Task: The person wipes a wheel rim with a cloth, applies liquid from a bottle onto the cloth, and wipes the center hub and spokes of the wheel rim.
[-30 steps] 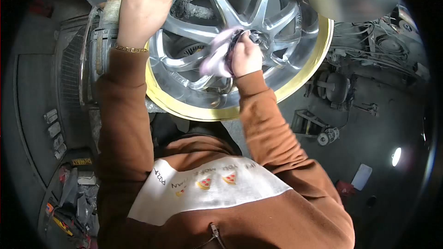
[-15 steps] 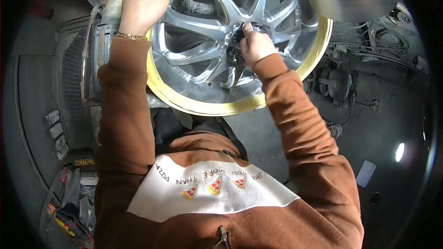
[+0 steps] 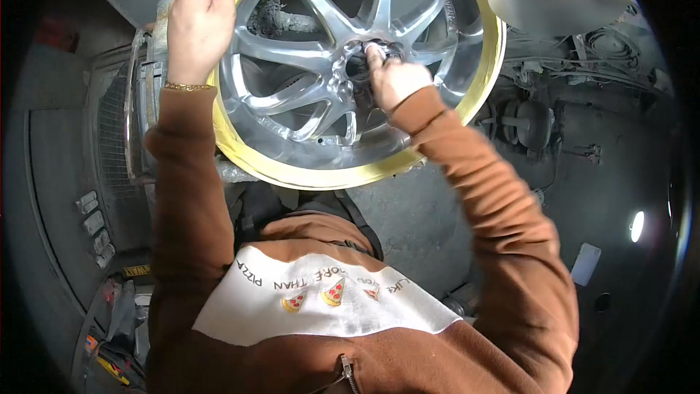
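Observation:
A shiny alloy wheel rim (image 3: 288,51) with several spokes and yellow masking tape (image 3: 284,176) around its outer edge fills the upper middle of the head view. My left hand (image 3: 198,25), a chain bracelet at its wrist, is closed on the wheel's upper left edge. At the hub, my right hand (image 3: 397,79) presses its fingertips against the rounded metal by the centre hole (image 3: 356,66). Its fingers are bent together, and anything pinched under them is hidden.
A wrapped post (image 3: 157,25) stands left of the wheel. Hoses or cables (image 3: 612,47) hang at the upper right. A dark round machine part (image 3: 534,125) lies to the right. Tools and bags (image 3: 117,350) sit in the lower left corner.
The wheel and my left hand sit slightly further left in view. My right hand has changed its finger pose at the hub, its index finger now reaching toward the hub's upper edge.

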Action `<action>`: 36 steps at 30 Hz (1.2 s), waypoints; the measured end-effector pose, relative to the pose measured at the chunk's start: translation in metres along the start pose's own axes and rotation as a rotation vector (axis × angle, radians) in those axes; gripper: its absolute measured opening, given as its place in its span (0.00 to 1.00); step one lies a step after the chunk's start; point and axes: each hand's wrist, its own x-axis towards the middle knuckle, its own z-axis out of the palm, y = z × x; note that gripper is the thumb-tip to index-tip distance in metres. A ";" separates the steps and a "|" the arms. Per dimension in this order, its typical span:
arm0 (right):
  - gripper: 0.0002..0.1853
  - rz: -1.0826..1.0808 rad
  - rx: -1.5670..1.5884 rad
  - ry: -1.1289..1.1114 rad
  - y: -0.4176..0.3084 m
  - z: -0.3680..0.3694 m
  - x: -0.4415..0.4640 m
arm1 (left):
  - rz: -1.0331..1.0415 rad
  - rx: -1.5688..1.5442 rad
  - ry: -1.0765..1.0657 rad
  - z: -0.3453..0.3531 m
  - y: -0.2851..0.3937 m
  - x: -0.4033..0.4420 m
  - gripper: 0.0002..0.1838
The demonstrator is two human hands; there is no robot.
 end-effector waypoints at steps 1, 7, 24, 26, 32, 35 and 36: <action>0.25 -0.012 -0.030 -0.111 0.006 -0.021 0.001 | 0.007 0.005 -0.008 -0.001 0.000 0.000 0.21; 0.17 0.211 0.895 0.118 -0.020 0.011 0.007 | -0.026 -0.051 -0.065 -0.001 0.000 0.003 0.20; 0.17 0.039 -0.010 0.208 0.005 0.007 0.007 | 0.058 -0.053 -0.015 0.000 -0.002 0.003 0.20; 0.20 -0.005 -0.133 0.161 0.005 0.005 0.004 | 0.024 -0.039 -0.026 0.001 -0.007 0.004 0.20; 0.19 0.602 2.067 0.119 -0.043 0.011 0.015 | 0.007 -0.137 -0.048 0.001 -0.009 0.005 0.20; 0.19 0.516 2.352 0.247 -0.050 0.023 0.003 | 0.024 -0.169 -0.040 0.003 -0.001 0.004 0.20; 0.20 0.502 1.815 0.234 -0.051 0.015 -0.010 | 0.033 -0.165 -0.029 0.001 -0.001 0.002 0.20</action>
